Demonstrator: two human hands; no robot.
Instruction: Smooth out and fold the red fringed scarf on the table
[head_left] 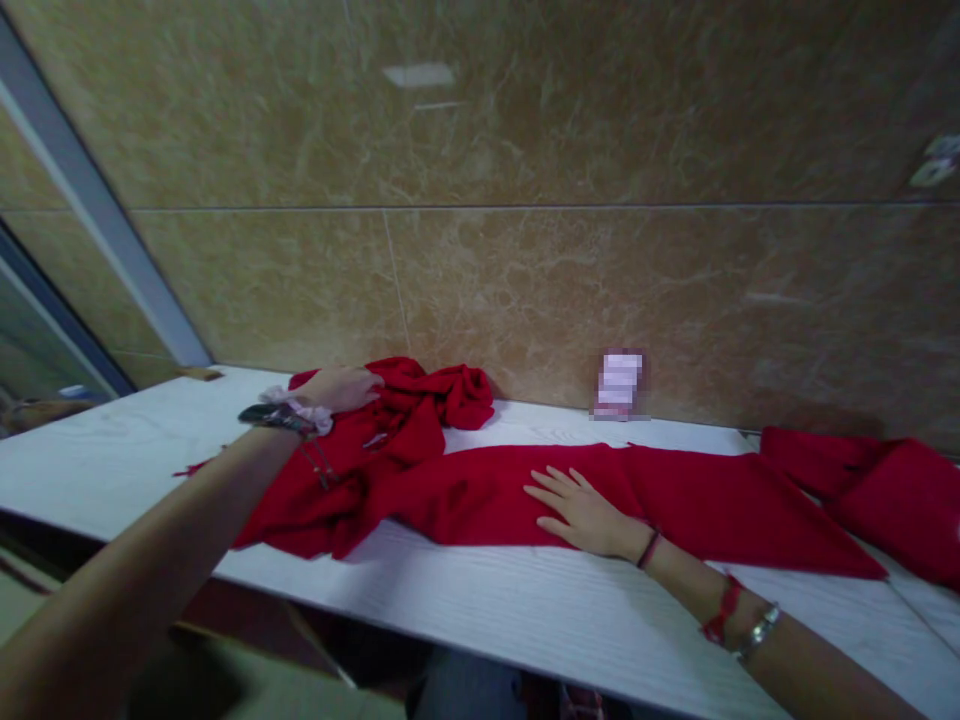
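A long red cloth [480,495] lies along the white table, flat in the middle and bunched into folds toward the left. My right hand [581,510] rests palm down on the flat part, its fingers spread. On the bunched part at the left is my left hand [346,388], its fingers bent over the red folds; whether they grip the fabric is hard to make out.
A second red piece [862,490] lies folded at the right end of the table [487,590]. A blurred-out pinkish upright object [619,385] leans at the marbled wall [525,290]. A small brown block [200,373] sits at the back left.
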